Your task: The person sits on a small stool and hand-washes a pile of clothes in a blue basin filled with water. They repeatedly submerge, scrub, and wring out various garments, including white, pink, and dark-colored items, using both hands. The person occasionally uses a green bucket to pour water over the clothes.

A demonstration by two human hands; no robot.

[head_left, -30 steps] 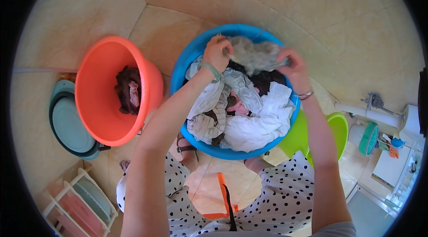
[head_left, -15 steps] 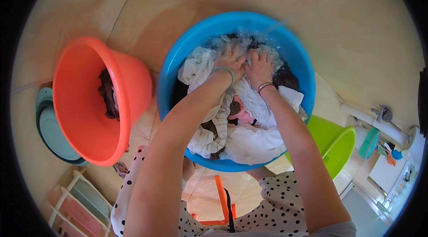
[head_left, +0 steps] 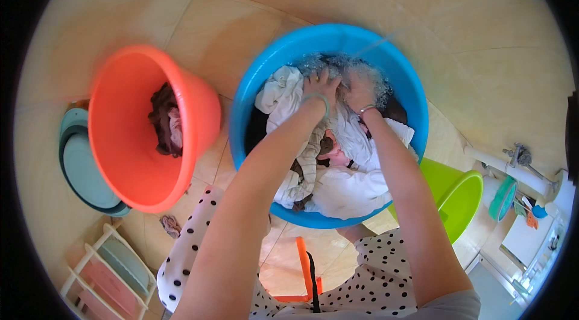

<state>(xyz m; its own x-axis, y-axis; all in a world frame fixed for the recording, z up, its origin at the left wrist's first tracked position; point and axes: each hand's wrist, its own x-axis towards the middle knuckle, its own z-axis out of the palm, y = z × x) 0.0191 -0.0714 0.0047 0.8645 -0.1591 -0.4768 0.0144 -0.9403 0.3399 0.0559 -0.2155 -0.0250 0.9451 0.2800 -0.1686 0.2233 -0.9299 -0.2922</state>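
A large blue basin holds wet white laundry, with dark and pink pieces among it. My left hand rests on the cloth at the far side, fingers spread at the edge of the churning water. Beside it, my right hand is in the splash; foam and blur hide its fingers, and I cannot make out whether it grips any cloth. A thin stream of water crosses from the upper right and lands in the basin near both hands.
To the left, a tilted orange-red bucket has dark and pink cloth inside. Grey-green basins lean behind it, above a white rack. A lime-green bucket stands right of the basin. An orange stool shows between my legs.
My right hand has gone deeper into the splash, and its fingers no longer show. My left hand stays on the cloth, fingers apart. The whole view has shifted slightly.
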